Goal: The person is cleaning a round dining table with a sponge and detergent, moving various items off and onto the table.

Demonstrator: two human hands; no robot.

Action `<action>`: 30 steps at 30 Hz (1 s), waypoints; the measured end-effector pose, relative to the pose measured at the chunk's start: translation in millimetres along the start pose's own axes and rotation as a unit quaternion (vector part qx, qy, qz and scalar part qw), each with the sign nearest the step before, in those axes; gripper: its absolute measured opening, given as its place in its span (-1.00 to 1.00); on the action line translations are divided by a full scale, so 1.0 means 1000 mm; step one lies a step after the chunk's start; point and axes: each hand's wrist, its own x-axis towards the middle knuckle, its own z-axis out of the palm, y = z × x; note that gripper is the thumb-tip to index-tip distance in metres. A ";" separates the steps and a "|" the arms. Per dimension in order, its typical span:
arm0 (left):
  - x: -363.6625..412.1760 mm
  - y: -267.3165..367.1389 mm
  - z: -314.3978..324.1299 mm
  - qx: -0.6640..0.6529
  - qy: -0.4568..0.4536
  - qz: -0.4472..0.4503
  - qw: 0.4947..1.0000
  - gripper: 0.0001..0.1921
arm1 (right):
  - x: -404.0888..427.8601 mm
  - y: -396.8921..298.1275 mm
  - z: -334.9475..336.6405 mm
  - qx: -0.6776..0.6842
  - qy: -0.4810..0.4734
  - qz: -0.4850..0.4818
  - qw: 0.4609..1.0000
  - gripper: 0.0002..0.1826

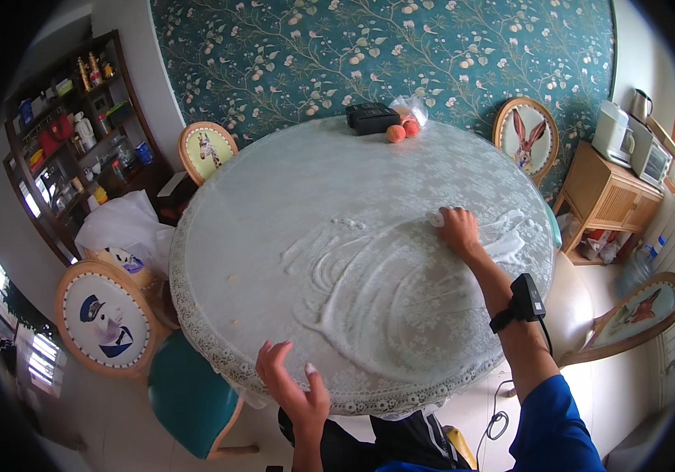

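A round table [243, 194] stands before me, under a lace-edged tablecloth with a pale floral pattern. White foam [367, 289] is smeared in curved streaks over its middle and right. My right hand [460, 230] is closed against the tabletop on a whitish, cloth-like thing [435, 219], mostly hidden by the fingers. A thicker patch of foam [505, 245] lies just right of that wrist. Near the front edge, my left hand [296, 383] is held with its fingers apart and nothing in it.
At the table's far edge are a black case [371, 118], peaches [396, 134] and a clear plastic bag [411, 109]. Several animal-print chairs [106, 318] surround the table. Yellowish crumbs [233, 322] dot its left side. A cable [497, 419] trails on the floor at right.
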 end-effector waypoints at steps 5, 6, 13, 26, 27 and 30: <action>0.001 0.002 0.002 0.007 -0.014 -0.010 1.000 -0.57 | 0.005 -0.022 -0.006 -0.046 -0.084 -0.019 0.995 -0.78; 0.001 0.001 0.003 0.007 -0.011 -0.010 1.000 -0.58 | 0.005 -0.030 -0.008 -0.051 -0.099 -0.036 0.993 -0.78; 0.001 0.008 0.007 -0.009 -0.012 -0.024 1.000 -0.61 | -0.009 -0.119 -0.019 -0.006 -0.225 -0.135 0.965 -0.78; -0.001 -0.011 -0.002 0.022 0.015 -0.041 0.999 -0.61 | -0.089 -0.238 -0.004 0.222 -0.218 -0.398 0.863 -0.40; -0.001 -0.010 -0.003 0.028 0.009 -0.043 0.999 -0.62 | -0.085 -0.231 -0.004 0.194 -0.209 -0.390 0.876 -0.40; -0.001 -0.010 -0.003 0.017 0.011 -0.051 0.998 -0.62 | -0.047 -0.195 0.001 0.116 -0.298 -0.273 0.908 -0.43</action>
